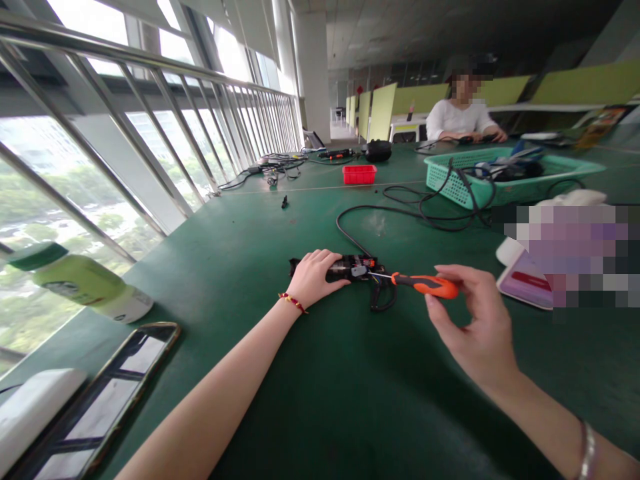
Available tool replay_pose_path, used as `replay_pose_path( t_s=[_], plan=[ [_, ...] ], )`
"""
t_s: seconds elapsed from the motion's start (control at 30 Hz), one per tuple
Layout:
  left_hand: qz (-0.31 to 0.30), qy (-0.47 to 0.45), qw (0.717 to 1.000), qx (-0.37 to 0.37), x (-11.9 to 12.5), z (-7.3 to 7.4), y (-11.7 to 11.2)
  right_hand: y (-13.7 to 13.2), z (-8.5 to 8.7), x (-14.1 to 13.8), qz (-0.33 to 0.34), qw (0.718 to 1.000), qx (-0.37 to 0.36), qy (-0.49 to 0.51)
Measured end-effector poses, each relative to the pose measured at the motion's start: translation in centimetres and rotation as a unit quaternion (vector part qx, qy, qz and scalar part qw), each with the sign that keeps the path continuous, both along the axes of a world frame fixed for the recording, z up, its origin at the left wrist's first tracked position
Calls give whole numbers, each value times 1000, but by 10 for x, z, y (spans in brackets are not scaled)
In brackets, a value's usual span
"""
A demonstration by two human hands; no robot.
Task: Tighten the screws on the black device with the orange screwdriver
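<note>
On the green table [300, 413] lies a black corded device [345, 268], its inner parts and small wires exposed at the right end. My left hand [316, 275] wraps over its left part and presses it to the table. An orange and black screwdriver [425, 285] points left, its thin shaft reaching the exposed end of the device. Whether the tip sits in a screw is too small to tell. My right hand [473, 317] pinches the handle's back end between thumb and fingers. A black loop-shaped part [384, 305] lies against the device's near side.
The device's black cord [345, 217] runs towards a green basket [460, 193] of tools. Farther back are a red tray [359, 175], a black case [379, 151] and tangled cables [280, 163]. At left stand a bottle [85, 283] and a phone [115, 393]. A person sits opposite.
</note>
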State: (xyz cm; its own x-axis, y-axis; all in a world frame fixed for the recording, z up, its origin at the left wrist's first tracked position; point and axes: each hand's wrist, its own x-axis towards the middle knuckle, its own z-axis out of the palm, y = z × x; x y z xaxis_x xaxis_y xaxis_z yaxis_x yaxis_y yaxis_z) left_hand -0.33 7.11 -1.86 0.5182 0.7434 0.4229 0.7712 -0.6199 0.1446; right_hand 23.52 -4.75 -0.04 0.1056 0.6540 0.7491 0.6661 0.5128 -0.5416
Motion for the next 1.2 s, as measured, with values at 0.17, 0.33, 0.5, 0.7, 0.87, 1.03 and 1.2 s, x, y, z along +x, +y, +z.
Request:
replay_pose_path(
  t_s=[0.17,0.33,0.5,0.7,0.87,1.03,1.2],
  plan=[
    [-2,-1,1000,-3,0,-1,1,-1,1,0,21,998,-55,-16],
    [2,0,1000,-5,0,0,0,1,-2,0,-1,1000,-22,8],
    [2,-2,1000,-7,0,0,0,1,-2,0,7,1000,-30,5],
    [3,-2,1000,-10,0,0,0,0,-1,-1,12,999,-49,21],
    [3,-2,1000,-13,0,0,0,0,-2,-2,14,1000,-9,27],
    [2,-5,1000,-13,0,0,0,-2,2,-2,17,997,-75,6],
    [2,-3,1000,-12,0,0,0,1,-5,1,3,999,-29,27]
  ],
)
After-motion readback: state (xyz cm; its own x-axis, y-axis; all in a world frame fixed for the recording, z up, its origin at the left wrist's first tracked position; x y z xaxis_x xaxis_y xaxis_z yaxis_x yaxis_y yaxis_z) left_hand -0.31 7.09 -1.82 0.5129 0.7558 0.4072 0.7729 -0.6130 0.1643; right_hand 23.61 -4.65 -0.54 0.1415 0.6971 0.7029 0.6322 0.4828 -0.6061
